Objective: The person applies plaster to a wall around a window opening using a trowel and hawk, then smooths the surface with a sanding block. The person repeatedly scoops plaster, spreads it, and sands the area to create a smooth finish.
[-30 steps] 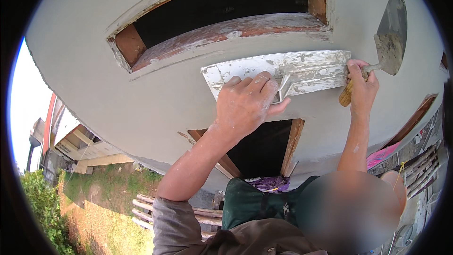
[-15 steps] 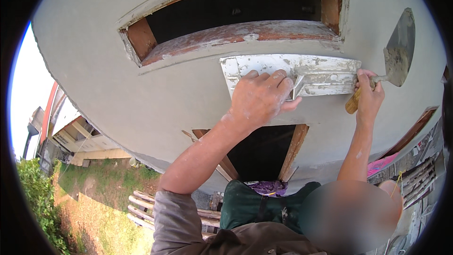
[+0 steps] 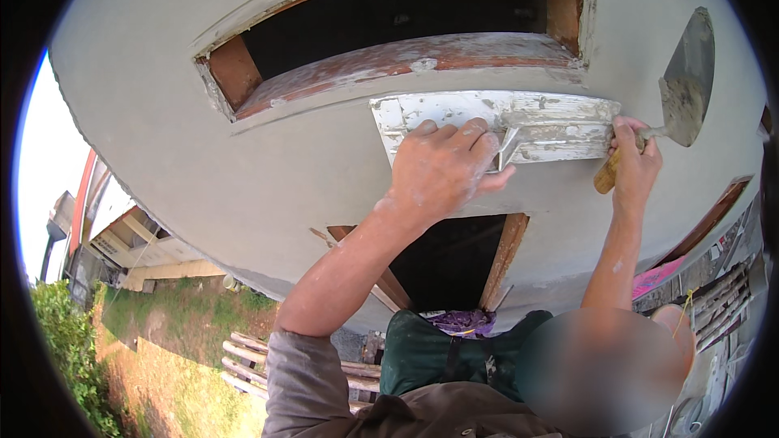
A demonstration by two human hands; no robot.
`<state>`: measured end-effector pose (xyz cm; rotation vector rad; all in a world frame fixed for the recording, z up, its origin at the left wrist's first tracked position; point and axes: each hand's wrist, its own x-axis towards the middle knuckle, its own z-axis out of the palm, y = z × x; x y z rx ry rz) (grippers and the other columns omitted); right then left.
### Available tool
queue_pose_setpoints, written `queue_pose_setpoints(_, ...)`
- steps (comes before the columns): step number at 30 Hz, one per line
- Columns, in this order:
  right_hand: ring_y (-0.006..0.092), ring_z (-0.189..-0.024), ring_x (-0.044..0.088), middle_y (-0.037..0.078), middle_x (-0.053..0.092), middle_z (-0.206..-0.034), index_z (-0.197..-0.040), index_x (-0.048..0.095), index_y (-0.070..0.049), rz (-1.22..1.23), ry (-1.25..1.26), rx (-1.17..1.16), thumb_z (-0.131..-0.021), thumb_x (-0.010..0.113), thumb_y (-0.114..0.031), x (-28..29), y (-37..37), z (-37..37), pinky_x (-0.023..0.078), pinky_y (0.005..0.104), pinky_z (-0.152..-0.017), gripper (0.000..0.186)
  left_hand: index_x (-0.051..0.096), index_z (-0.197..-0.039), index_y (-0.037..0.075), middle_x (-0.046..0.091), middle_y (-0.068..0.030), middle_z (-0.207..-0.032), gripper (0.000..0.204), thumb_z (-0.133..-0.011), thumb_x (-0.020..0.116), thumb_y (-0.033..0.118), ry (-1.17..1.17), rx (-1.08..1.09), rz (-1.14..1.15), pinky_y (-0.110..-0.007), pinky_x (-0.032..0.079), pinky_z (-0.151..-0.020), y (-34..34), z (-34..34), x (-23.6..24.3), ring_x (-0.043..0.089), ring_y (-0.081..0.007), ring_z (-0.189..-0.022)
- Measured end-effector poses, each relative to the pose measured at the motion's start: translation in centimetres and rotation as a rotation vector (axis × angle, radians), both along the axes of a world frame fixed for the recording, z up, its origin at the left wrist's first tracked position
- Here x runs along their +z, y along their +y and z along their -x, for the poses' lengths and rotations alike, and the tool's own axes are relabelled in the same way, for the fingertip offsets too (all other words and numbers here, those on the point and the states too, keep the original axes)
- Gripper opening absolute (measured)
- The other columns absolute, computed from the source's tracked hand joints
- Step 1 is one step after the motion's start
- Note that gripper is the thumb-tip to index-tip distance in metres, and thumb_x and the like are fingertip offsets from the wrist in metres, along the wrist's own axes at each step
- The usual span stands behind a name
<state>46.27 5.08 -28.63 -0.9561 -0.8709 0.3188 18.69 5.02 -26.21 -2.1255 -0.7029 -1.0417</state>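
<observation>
My left hand [image 3: 442, 164] is closed around the handle of a long white plastering float [image 3: 564, 131], its face laid against the grey plastered wall [image 3: 316, 158]. Smears of mortar cover the float's back. At the float's right end, my right hand [image 3: 635, 161] grips a pointed trowel [image 3: 688, 85] by its wooden handle, with the blade angled up and to the right. Mortar clings to the lower part of that blade. Fingertips of the right hand also touch the float's end. The float's underside is hidden.
Just above the float runs a window opening [image 3: 406, 61] with a mortar-stained wooden sill. A lower wooden-framed opening [image 3: 510, 264] sits beneath my arms. Wooden poles [image 3: 243, 354] lie at platform height below me. Grass and a bush [image 3: 69, 349] are down at the left.
The float and my left hand have shifted slightly left along the wall. My right hand keeps its hold on the trowel, nearly in the same place.
</observation>
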Motion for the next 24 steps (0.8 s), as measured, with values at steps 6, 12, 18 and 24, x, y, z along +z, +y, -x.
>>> queue_pose_setpoints(6,0.0062,-0.063,0.05,-0.001,0.057,-0.073,-0.093,0.066,0.0,-0.039,0.007,0.051,-0.088,0.073,-0.017,0.09,0.1,0.12,0.042,0.022,-0.058,0.019,0.065,-0.084,0.01,0.07,-0.0008,-0.092,0.04,-0.064,0.086,0.037,-0.016,-0.003,-0.023,-0.03,0.052,-0.059,0.09,-0.05,0.03,0.067,-0.0195,-0.067)
queue_pose_setpoints(12,0.006,-0.064,0.051,-0.001,0.058,-0.073,-0.092,0.067,-0.001,-0.042,-0.012,0.033,-0.087,0.074,-0.017,0.12,0.51,-0.35,0.042,0.0222,-0.059,0.018,0.067,-0.085,0.008,0.072,-0.0028,-0.09,0.039,-0.061,0.09,0.029,0.0,0.022,-0.004,-0.03,0.053,-0.061,0.13,-0.37,0.21,0.068,-0.0197,-0.068)
queue_pose_setpoints(18,0.0049,-0.065,0.048,-0.002,0.058,-0.074,-0.088,0.067,0.0,-0.051,-0.011,0.025,-0.085,0.075,-0.018,0.23,0.93,-0.29,0.039,0.023,-0.058,0.02,0.068,-0.087,0.008,0.072,-0.0041,-0.089,0.04,-0.061,0.091,0.028,-0.001,0.012,-0.034,-0.03,0.054,-0.061,0.11,-0.68,0.26,0.068,-0.021,-0.068)
queue_pose_setpoints(24,0.0062,-0.067,0.05,-0.001,0.059,-0.075,-0.09,0.067,0.001,-0.039,-0.014,0.026,-0.085,0.075,-0.019,0.36,0.76,-0.12,0.041,0.0236,-0.06,0.022,0.064,-0.089,0.007,0.071,-0.0049,-0.091,0.043,-0.064,0.088,0.034,0.0,-0.007,-0.065,-0.032,0.049,-0.057,0.24,-0.84,0.29,0.064,-0.022,-0.06)
